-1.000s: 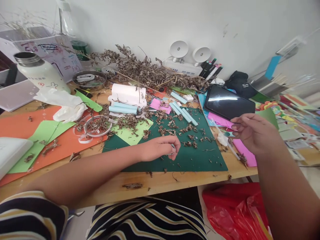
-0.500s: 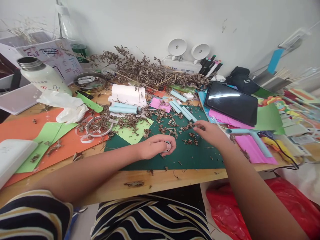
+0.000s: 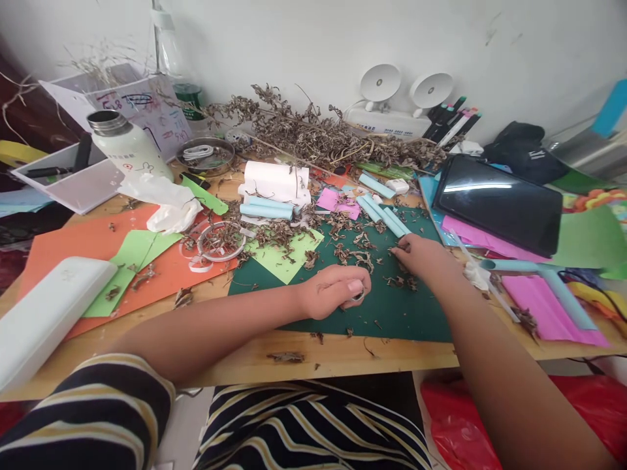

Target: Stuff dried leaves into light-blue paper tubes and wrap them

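Note:
My left hand (image 3: 337, 291) is curled into a fist above the green cutting mat (image 3: 304, 316). A bit of something greyish shows inside its fingers, too covered to name. To its right, my right hand (image 3: 420, 256) reaches down to the mat, thumb and fingers pinched on a brown dried leaf. More dried leaves (image 3: 361, 258) lie scattered on the mat between and beyond the hands. Rolled light-blue paper tubes (image 3: 386, 219) rest just past my right fingertips. A light-green paper sheet (image 3: 288, 266) under leaf crumbs lies behind my left wrist.
A pile of dried branches (image 3: 304, 134) runs along the wall. Rightward are a black tablet (image 3: 499, 205) and pink paper (image 3: 548, 307). Leftward stand an open white bottle (image 3: 130, 147), a roll of clear tape (image 3: 221, 241), orange paper (image 3: 53, 251) and a white case (image 3: 59, 313).
The view has swung left, so everything sits further right in the picture. My right fingers have closed on a dried leaf beside the paper tubes. My left fist stays closed.

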Tool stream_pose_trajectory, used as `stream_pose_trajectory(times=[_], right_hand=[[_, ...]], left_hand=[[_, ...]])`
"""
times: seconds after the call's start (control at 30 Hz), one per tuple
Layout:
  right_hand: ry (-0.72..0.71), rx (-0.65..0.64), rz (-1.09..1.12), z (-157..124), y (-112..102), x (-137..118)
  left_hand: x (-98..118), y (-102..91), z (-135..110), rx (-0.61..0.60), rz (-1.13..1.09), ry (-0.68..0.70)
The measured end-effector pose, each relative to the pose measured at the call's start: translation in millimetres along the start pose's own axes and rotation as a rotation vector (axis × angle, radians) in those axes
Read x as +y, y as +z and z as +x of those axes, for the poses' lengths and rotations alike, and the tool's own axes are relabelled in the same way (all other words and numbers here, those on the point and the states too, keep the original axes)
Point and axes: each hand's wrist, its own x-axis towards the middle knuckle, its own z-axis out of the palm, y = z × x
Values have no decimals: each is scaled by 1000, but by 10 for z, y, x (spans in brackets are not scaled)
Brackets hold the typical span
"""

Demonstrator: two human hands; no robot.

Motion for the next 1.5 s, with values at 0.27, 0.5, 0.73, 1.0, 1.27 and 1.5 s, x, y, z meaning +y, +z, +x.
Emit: stream_pose_trajectory(times=[0.27, 0.5, 0.73, 1.0, 1.27, 1.5], right_hand=[[-69, 103, 191, -532, -304, -178], [-654, 224, 478, -1311, -538, -663], [-737, 280, 364, -1101, -472, -640], [-895, 278, 344, -1139, -451, -527], [-990, 198, 585, -1007, -357, -451], [-618, 429, 1084, -1111, 75, -591]], left_hand=[[-19, -69, 22, -72, -89, -40], [2, -22, 27, -31, -66, -185], [-36, -86, 85, -148, -120, -105], [-42, -59, 25, -85, -192, -108], [-53, -46, 11, -83, -60, -43], [-26, -60, 17, -88, -64, -34]])
